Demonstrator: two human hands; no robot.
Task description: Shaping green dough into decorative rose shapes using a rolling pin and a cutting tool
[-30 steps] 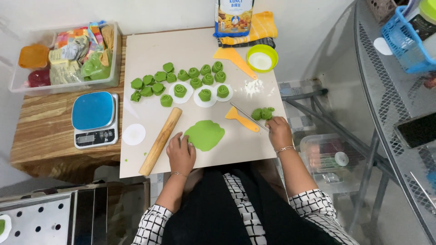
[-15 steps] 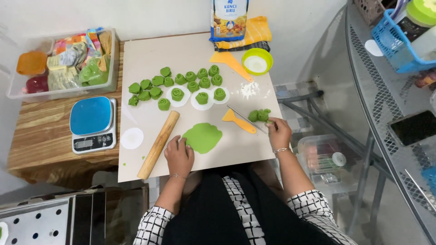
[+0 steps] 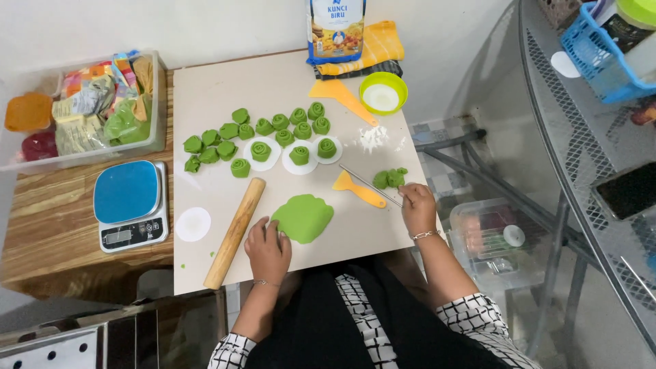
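Rolling pin: the wooden rolling pin (image 3: 235, 231) lies slanted, just left of your left hand.
Left hand: your left hand (image 3: 268, 249) rests with fingers loosely curled on the edge of the flattened green dough sheet (image 3: 303, 217) on the pale board (image 3: 212, 102).
Right hand: your right hand (image 3: 417, 207) pinches a thin metal blade (image 3: 370, 185), its tip near the small green dough lumps (image 3: 389, 178) and orange plastic scraper (image 3: 358, 188).

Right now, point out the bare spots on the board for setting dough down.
Free: the board's far-left stretch above the dough rolls, and the strip between the rolling pin and the paper disc. Crowded: around the flattened dough, left hand, right hand and orange scraper.
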